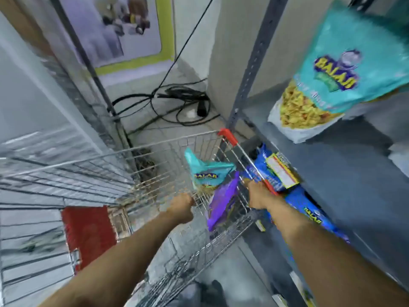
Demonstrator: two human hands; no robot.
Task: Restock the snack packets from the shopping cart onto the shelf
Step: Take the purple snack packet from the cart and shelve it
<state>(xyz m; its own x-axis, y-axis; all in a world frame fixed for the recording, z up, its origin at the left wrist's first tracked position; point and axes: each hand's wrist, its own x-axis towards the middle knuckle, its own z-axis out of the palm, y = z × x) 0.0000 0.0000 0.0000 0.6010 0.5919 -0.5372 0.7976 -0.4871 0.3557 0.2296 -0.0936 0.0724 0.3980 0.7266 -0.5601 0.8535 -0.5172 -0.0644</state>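
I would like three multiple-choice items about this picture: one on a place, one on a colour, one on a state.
1. Where is the teal packet with yellow snacks?
A. on the shelf
B. on the floor
C. in the right hand

2. What colour is the packet lying beside the smaller teal packet in the cart?
A. green
B. purple
C. orange

3. What is the left hand doing?
A. lifting a blue packet
B. resting on the shelf
C. reaching closed into the cart

Answers:
1 A: it stands on the grey shelf at right.
2 B: the purple packet leans against the cart wall.
3 C: its fist is among the wires; whether it grips anything is blurred.
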